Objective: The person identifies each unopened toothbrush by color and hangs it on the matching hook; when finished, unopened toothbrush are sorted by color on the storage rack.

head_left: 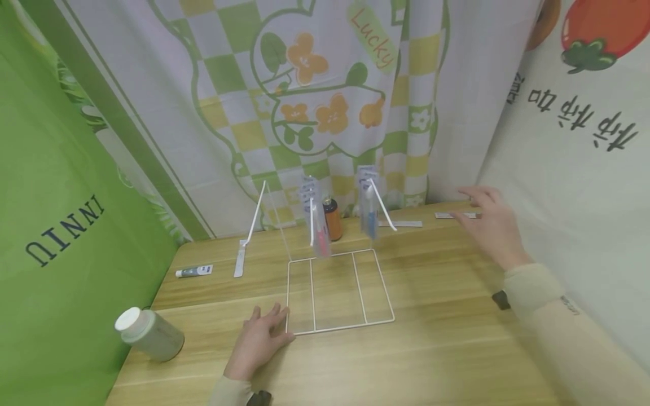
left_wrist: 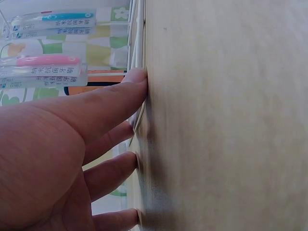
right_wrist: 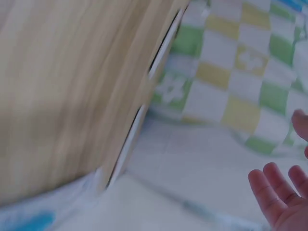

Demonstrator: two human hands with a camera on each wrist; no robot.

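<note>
My left hand [head_left: 261,341] rests at the near left corner of a white wire rack [head_left: 335,328]. In the left wrist view the thumb [left_wrist: 137,79] touches the wire, and the other fingertips rest on the tabletop. Packaged toothbrushes hang from the rack's hooks: pink ones [head_left: 321,231] in the middle and blue ones [head_left: 371,217] on the right. Over the table's back right, my right hand [head_left: 490,225] hovers with thumb and fingers apart, holding nothing. Below it lies a flat white strip [head_left: 444,215], apart from the fingers in the right wrist view.
An orange bottle [head_left: 332,220] with a dark top stands behind the rack. Two more white strips [head_left: 401,224] [head_left: 240,259] and a toothpaste tube [head_left: 194,271] lie about. A grey-green, white-capped bottle [head_left: 154,335] stands at left. Curtains [head_left: 355,113] enclose the table.
</note>
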